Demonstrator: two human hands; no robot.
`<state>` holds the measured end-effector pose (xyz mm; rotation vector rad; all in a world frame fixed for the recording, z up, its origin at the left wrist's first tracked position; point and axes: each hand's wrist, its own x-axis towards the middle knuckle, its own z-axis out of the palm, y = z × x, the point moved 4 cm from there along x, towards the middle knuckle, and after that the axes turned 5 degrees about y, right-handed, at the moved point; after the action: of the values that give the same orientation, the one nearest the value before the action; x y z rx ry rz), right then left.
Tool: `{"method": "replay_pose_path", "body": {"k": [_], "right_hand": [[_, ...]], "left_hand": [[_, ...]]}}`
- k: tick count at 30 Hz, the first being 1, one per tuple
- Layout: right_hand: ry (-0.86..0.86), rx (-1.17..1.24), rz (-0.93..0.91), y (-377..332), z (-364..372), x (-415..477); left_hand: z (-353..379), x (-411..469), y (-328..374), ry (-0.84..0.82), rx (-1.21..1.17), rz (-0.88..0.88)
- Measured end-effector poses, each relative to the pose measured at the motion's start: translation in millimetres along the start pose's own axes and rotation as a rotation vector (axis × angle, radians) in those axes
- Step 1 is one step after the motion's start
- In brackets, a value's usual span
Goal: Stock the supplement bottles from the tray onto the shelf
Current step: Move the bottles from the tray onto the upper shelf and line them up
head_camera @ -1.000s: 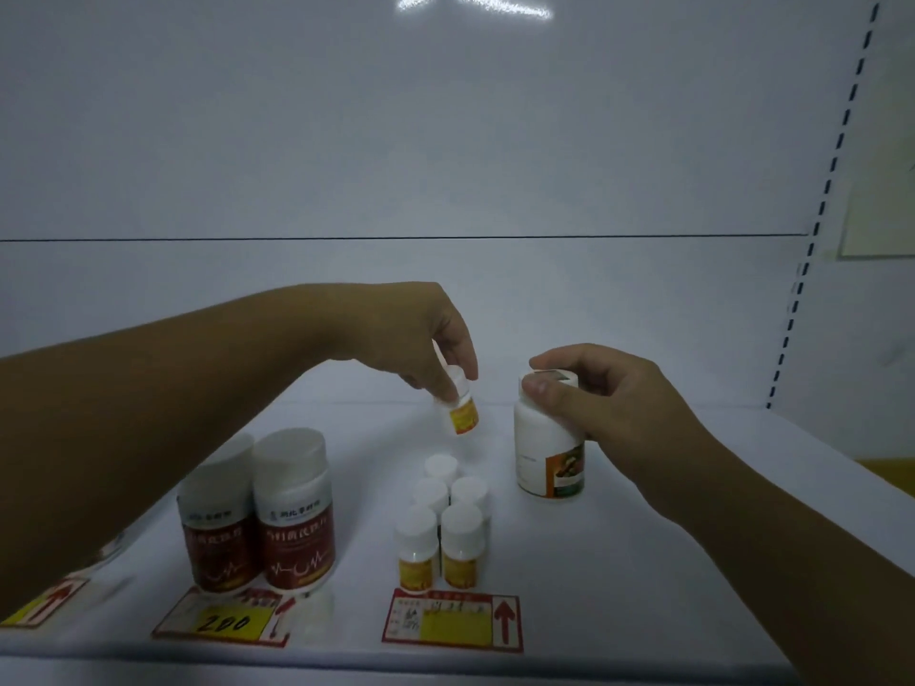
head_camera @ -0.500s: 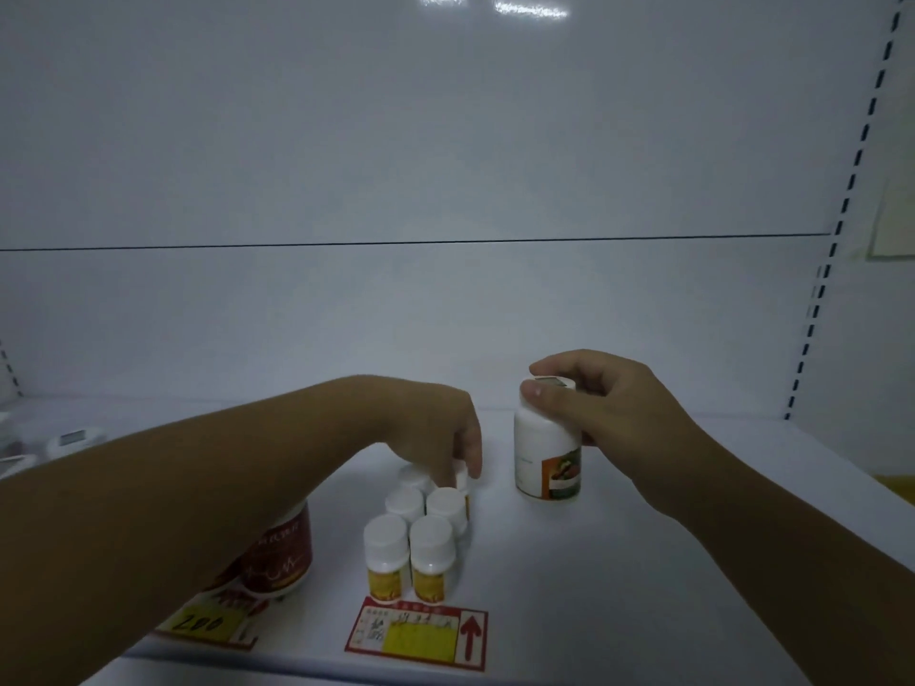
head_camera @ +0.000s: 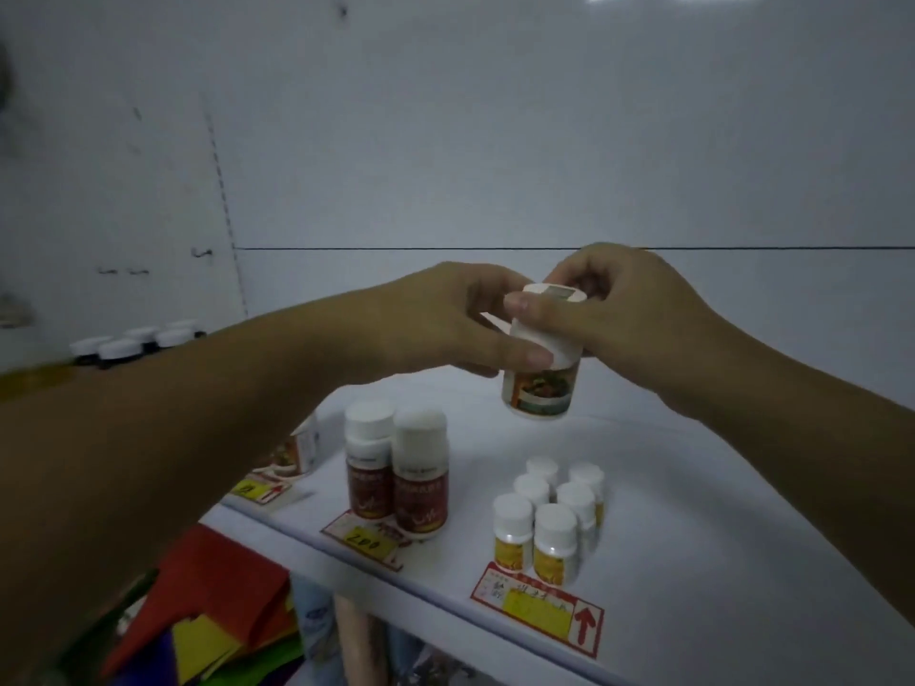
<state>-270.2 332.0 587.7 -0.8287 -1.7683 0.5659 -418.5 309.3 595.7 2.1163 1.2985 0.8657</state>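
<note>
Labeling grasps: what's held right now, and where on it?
White bottle, off the shelf: right hand grips its cap and neck, left hand fingers on its upper body.

Handwritten "200" on yellow price tag [head_camera: 365, 539], at shelf [head_camera: 693, 561] front edge before two red-labelled bottles [head_camera: 396, 475]. White lettering on red labels too blurred to read. Red-bordered tag [head_camera: 537, 608] before small yellow-labelled bottles [head_camera: 549, 522]: handwriting illegible, red up arrow at right end. Third tag [head_camera: 260, 489] further left: red up arrow, writing unreadable. Bottle [head_camera: 539, 383] held in both hands: picture label only, text too small to read.
</note>
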Motion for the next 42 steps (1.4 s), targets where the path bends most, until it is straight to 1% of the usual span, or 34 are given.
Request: {"method": "replay_pose_path", "body": {"k": [2,4,7,9,13,16,18,20,22,26,30,35,37,39,40,42], "right_hand": [[-0.029,-0.002,-0.014,-10,13,6],[-0.096,-0.01,-0.014,-19,39,12],[-0.175,-0.031,-0.03,-31,76,23],[-0.195,-0.052,-0.028,-39,100,33],[-0.153,-0.142,-0.036,-47,152,56],[-0.159,-0.266,0.006,-41,194,77],[-0.169,-0.423,0.037,-28,216,92],[-0.197,-0.585,0.083,-12,234,103],[-0.26,-0.676,0.158,4,249,110],[-0.373,-0.65,0.32,29,270,115],[-0.413,-0.623,0.386,41,284,106],[-0.452,-0.674,0.442,50,289,97],[-0.408,-0.735,0.397,48,283,97],[-0.309,-0.952,0.279,42,265,96],[-0.287,-1.078,0.225,39,254,94],[-0.327,-1.253,0.188,34,232,85]], "left_hand": [[-8,-9,-4,0.149,0.057,0.007],[-25,-25,-17,0.218,0.098,-0.017],[-59,-43,-41,0.248,0.14,-0.04],[-80,-51,-59,0.254,0.122,-0.046],[-121,-57,-104,0.24,0.102,-0.037],[-149,-58,-153,0.255,0.141,-0.088],[-164,-58,-189,0.22,0.273,-0.173],[-175,-54,-220,0.148,0.417,-0.242],[-183,-48,-239,0.096,0.471,-0.254],[-185,-33,-255,0.037,0.465,-0.183],[-183,-27,-265,-0.022,0.487,-0.134],[-183,-20,-263,-0.022,0.455,-0.1],[-178,-16,-256,-0.062,0.494,-0.082],[-172,-11,-244,-0.142,0.604,-0.059],[-170,-8,-237,-0.177,0.674,-0.045],[-168,-2,-221,-0.204,0.794,-0.02]]}}
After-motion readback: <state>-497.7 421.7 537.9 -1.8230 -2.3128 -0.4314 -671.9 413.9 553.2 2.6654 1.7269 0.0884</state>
